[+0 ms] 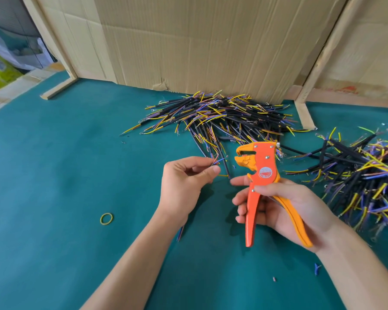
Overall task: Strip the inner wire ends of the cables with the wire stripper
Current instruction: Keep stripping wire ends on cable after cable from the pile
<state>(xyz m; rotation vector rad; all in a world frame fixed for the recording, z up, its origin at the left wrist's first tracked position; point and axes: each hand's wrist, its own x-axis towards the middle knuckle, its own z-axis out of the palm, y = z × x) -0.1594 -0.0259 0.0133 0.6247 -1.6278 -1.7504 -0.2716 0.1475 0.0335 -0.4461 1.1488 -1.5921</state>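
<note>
Head view: left hand (184,182) pinched a cable (217,161) by its wire ends, fingers closed on it; right hand (285,206) gripped the wire stripper (264,173), handles apart.

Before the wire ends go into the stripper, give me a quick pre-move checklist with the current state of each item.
1. Left hand pinches the cable near its end: ok.
2. Inner wire ends fan out past the fingers, free to insert: ok.
3. Right hand holds the wire stripper by both handles: ok.
4. Stripper head faces the wire ends: ok.
5. Wire ends seated in the head: not ok, a gap remains.
6. Whether these ends are already stripped: cannot tell.
</note>
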